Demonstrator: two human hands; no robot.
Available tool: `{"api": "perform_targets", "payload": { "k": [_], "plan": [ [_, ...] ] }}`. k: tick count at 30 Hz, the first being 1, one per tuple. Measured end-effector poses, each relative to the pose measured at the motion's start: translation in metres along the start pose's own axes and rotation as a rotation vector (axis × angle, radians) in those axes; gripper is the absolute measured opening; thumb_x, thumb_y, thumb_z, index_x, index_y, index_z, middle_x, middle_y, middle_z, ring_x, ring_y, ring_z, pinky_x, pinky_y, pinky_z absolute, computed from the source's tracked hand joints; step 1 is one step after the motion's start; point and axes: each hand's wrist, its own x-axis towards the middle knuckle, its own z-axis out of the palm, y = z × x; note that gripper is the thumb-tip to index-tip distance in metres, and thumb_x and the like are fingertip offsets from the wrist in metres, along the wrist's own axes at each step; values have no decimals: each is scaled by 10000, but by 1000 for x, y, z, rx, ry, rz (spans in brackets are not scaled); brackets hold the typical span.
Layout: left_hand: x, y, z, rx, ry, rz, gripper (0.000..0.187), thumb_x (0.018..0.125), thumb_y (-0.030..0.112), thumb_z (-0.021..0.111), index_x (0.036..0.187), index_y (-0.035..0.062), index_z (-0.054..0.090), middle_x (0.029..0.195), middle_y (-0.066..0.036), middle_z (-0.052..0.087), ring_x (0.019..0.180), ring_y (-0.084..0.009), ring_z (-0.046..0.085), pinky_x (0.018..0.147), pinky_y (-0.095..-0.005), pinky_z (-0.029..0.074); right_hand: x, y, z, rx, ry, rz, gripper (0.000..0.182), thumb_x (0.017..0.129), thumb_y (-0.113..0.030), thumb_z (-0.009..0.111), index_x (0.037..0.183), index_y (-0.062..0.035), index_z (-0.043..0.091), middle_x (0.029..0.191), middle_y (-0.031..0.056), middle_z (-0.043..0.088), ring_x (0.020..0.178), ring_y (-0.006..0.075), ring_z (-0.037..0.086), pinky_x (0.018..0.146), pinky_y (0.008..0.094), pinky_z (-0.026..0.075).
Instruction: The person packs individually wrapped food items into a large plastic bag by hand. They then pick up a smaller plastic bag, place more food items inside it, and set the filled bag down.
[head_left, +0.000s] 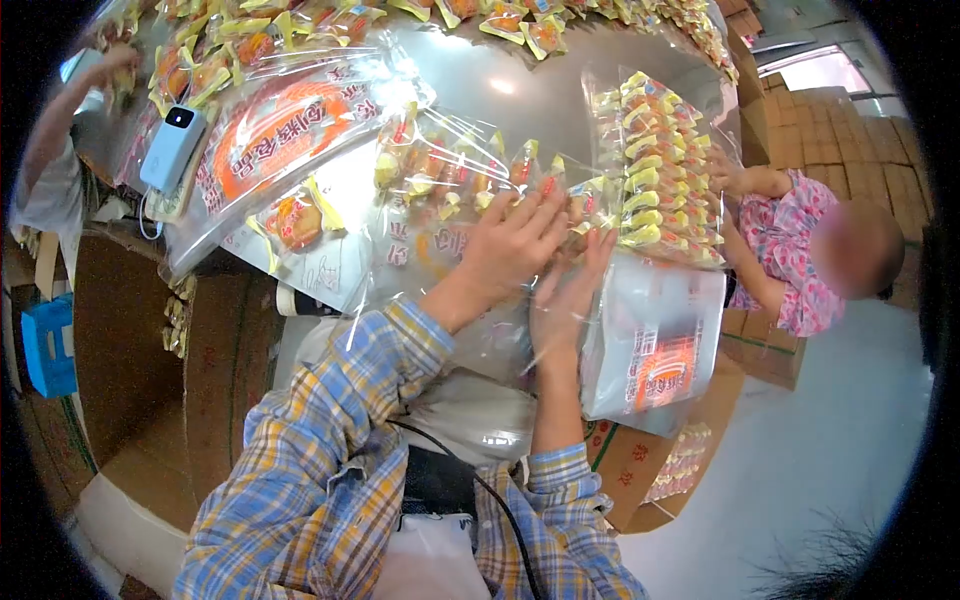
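My left hand (512, 243) lies across a row of small wrapped cakes (428, 170) in yellow-edged clear wrappers, its fingers stretched over the right part of the row. A clear plastic bag (465, 325) with printing spreads around these cakes and towards my body. Just right of it, my right hand (568, 308) rests against the bag and the last cakes, fingers extended and apart. One single wrapped cake (298, 222) lies to the left. Some of the row is hidden under my fingers.
At right stands a bag packed with stacked cakes (660, 160), beside a person in a pink top (800, 245). Printed bags (650, 345) lie below it. A phone-like blue device (173, 150) and a printed bag pile (290, 130) sit left. Cartons (135, 360) stand below.
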Motion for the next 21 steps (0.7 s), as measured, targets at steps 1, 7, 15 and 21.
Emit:
{"api": "perform_targets", "payload": {
  "k": [1,7,15,21],
  "plan": [
    [0,1,-1,7,-30,-7,534,897,261,650,1421,167,614,1387,-87,649,1292,-240,596,1073,-452,410,-5,-2,-2,-17,-20,1,642,947,60,586,1535,30,328,1650,326,238,1550,481,222,1251,539,244],
    [12,17,-12,2,-46,-54,524,847,266,692,1346,112,651,1357,-139,640,1316,-256,572,1152,-525,350,-43,-36,-30,39,-40,76,627,922,16,648,1488,50,382,1641,326,253,1520,491,271,1223,548,291],
    [9,20,8,63,5,54,369,879,192,619,1214,49,680,1341,-151,650,1368,-330,541,1196,-576,312,-101,-82,-140,186,-426,-404,579,795,-50,822,1319,16,584,1336,240,607,1108,358,653,950,459,528],
    [13,41,10,1,-41,15,399,859,165,619,1233,45,688,1332,-172,659,1340,-356,565,1226,-620,254,-61,-50,-144,-302,-205,135,752,782,-124,853,1438,7,508,1426,235,558,1316,357,548,1103,492,437]
  ]
}}
